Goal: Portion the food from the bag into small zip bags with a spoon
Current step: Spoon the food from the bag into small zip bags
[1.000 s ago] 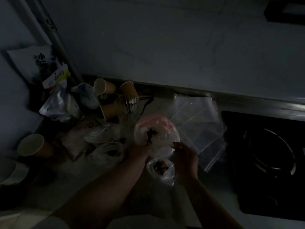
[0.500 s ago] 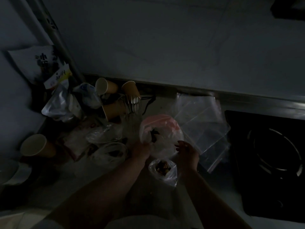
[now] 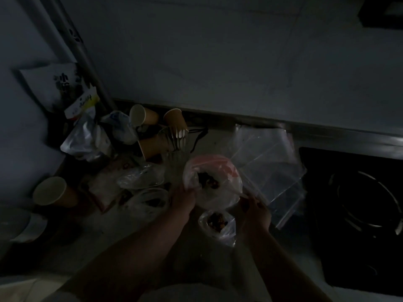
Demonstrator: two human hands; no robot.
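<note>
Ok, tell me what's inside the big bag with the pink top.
The big bag holds a dark clump of food at its open mouth, which the left hand grips. Cloudy plastic hides how much lies deeper. No spoon shows inside.

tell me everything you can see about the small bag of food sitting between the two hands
The small bag of food is thin clear crinkled plastic, mouth open and facing up, with a clump of brown and dark pieces inside. It sits on the pale counter just below the large bag, between the left hand and right hand. Its right side lies against the right wrist; whether the hand grips it is unclear.
</note>
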